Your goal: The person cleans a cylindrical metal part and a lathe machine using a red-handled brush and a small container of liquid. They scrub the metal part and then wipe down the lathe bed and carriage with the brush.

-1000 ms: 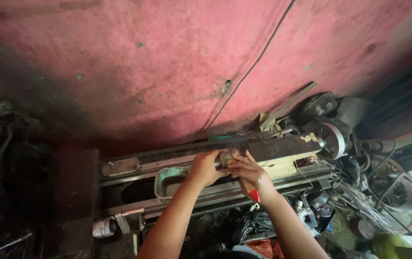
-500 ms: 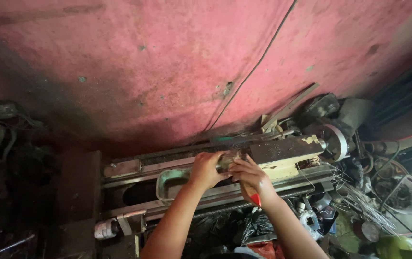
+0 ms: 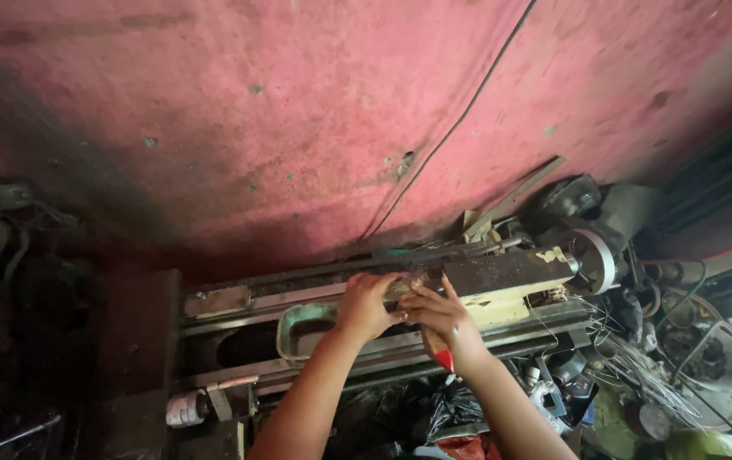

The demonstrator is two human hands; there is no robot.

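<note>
At the far left end of the lathe bed (image 3: pixel 213 300), a dark block-shaped end piece (image 3: pixel 136 332) stands in shadow, and below it a pale cylindrical stub (image 3: pixel 183 407) juts from the front edge of the machine. Moving right along the bed, a greenish oval tray (image 3: pixel 302 328) sits in the bed's middle stretch, its right end covered by the left hand (image 3: pixel 368 305). That hand is curled shut around a short cylindrical workpiece (image 3: pixel 402 287), which lies across the top of the bed, just at the left end of the dark headstock housing (image 3: pixel 507 271). The workpiece shows only as a small pale patch between the two hands; the left hand wraps it from the left and the right hand (image 3: pixel 441 317) presses against it from the right and front, so both hands touch it and meet over it. The right hand is partly closed, index finger stretched up toward the housing, and it grips a tool with a red handle (image 3: pixel 443 356) whose red tip pokes out under the palm toward the front rail of the bed. Further right, a round pale-rimmed pulley wheel (image 3: pixel 598 260) sits at the right end of the housing, and beyond it a tangle of loose wire (image 3: pixel 639 362) lies off the bed's right front corner. The pink stained wall (image 3: pixel 298 111) rises behind the whole machine.
</note>
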